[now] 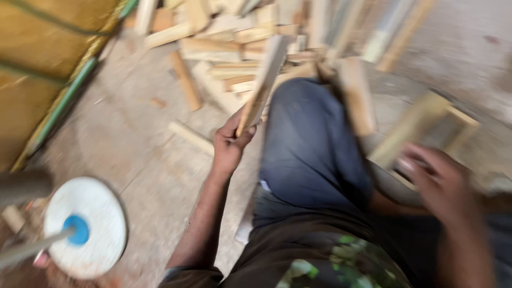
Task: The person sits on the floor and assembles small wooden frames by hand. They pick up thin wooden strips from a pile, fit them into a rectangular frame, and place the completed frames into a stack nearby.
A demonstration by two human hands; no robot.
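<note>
My left hand [230, 141] grips the lower end of a flat wooden slat [263, 80] that points up and away over my knee in blue trousers [306, 138]. My right hand [440, 184] is blurred at the right. It rests on a small wooden frame of joined slats [421, 125]; whether its fingers close around the frame is unclear. Another blurred wooden piece [356, 93] lies across my knee between the two hands.
A heap of cut wooden slats [224, 37] covers the concrete floor ahead. A single slat [191, 136] lies near my left hand. A round white base with a blue hub and a metal pole [85, 226] stands at the lower left. A yellow panel with green edge [48, 69] runs along the left.
</note>
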